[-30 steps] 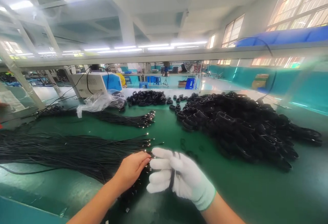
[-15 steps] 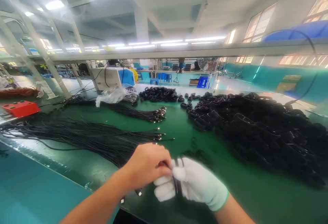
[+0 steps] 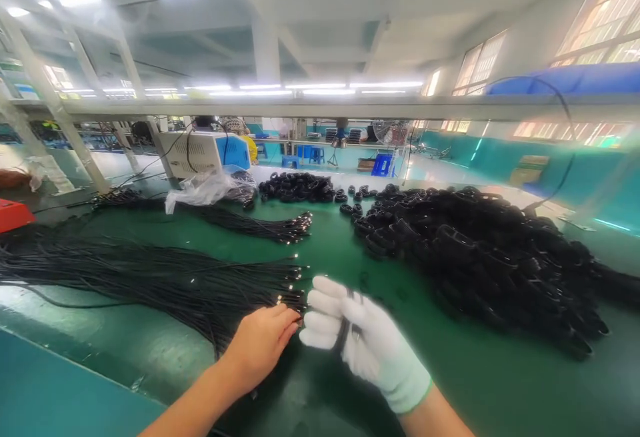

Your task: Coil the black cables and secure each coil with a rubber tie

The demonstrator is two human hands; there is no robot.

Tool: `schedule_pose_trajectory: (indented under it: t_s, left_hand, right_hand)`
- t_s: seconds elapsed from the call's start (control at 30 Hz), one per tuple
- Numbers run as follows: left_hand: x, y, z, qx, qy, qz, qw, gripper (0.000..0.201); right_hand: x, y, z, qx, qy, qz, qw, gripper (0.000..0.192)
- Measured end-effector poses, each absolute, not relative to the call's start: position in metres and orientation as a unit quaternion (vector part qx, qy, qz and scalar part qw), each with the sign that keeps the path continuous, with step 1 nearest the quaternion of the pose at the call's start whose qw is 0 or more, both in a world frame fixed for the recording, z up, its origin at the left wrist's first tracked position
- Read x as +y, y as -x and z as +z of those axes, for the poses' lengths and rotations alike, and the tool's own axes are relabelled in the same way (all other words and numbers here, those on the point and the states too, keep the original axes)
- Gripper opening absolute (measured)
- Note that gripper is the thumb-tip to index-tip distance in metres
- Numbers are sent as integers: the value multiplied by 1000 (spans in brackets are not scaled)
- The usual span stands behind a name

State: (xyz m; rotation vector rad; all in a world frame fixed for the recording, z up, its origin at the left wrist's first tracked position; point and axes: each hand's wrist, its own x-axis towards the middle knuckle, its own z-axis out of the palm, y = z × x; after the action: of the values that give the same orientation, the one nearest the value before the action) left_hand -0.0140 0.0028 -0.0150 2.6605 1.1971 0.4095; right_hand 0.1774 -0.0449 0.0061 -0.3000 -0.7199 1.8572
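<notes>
My bare left hand [image 3: 263, 340] lies over the near end of a long bundle of black cables [image 3: 165, 284] with small metal-tipped ends. Its fingers are bent and pressed together; what they hold, if anything, is hidden. To its right is my right hand [image 3: 367, 340], in a white glove, palm partly turned toward me. Thin black bands [image 3: 345, 330] cross the glove between thumb and fingers, and the hand is closed on them, its fingertips pointing left. A second, shorter cable bundle [image 3: 260, 224] with shiny ends lies farther back.
A large heap of coiled black pieces [image 3: 465, 244] covers the right side of the green table [image 3: 320, 250]. A smaller heap [image 3: 297, 187] sits at the back by a clear plastic bag [image 3: 205, 187]. Behind is a white and blue machine [image 3: 205, 154]; a red box [image 3: 15, 214] is at far left.
My left hand has parted from my right hand and moved left and down to the cable ends. The gloved fingers have straightened somewhat. The whole view has shifted slightly to the right.
</notes>
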Motion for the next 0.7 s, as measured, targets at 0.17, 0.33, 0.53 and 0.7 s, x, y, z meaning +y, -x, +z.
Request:
schedule_pose_trajectory:
  t_s: [0.17,0.33,0.53,0.7]
  left_hand:
    - [-39,-6,-8,388,-917,87,37,20]
    - [-38,-1,10,310,-939,148,-30,13]
    - [-21,30,34,282,-943,156,81,8]
    - [-6,31,21,311,-855,170,377,9]
  right_hand:
    - [-41,-174,2,-304,205,737,567,41]
    - [-48,-166,-9,-349,254,764,479,36]
    - [-61,-151,-24,-356,161,855,341,38]
    - [-65,-139,-36,-298,120,903,284,44]
